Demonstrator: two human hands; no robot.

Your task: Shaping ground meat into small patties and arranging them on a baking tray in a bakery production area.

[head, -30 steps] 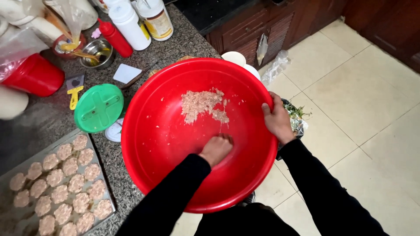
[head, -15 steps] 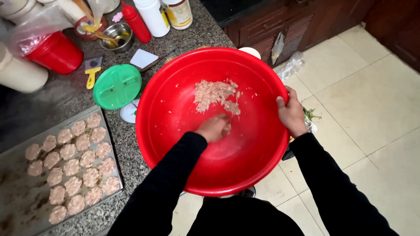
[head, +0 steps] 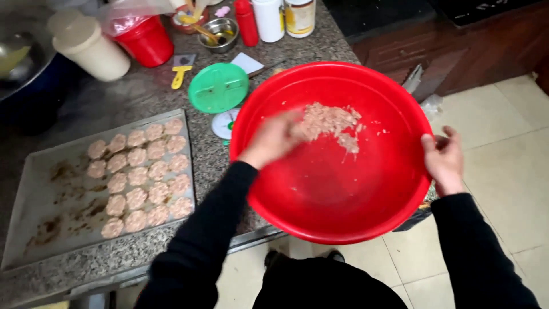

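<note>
Minced meat (head: 329,123) is lying in a pale, crumbly patch on the far inner wall of the big red basin (head: 343,194), which is filling the middle of the frame and jutting out past the edge of the stone counter (head: 143,97) over the tiled floor (head: 503,149). I am reaching my left hand (head: 273,139) into the basin from the lower left; it is blurred, its fingertips are touching the near edge of the meat, and I cannot tell whether the fingers are curled around any of it. I am holding the basin's rim at the right of the frame with my right hand (head: 443,157), fingers bent over the edge.

At the left of the frame a metal baking tray (head: 46,229) is lying on the counter, and rows of small round meat patties (head: 143,174) are sitting on its right half. Just beyond the basin, toward the upper left, a green round lid (head: 218,87) is lying flat, with a yellow scraper (head: 180,74) beside it. Further up, a red cup (head: 147,40), a beige jar (head: 88,46), a small steel bowl (head: 223,31) and a red bottle (head: 247,23) are standing along the top edge.
</note>
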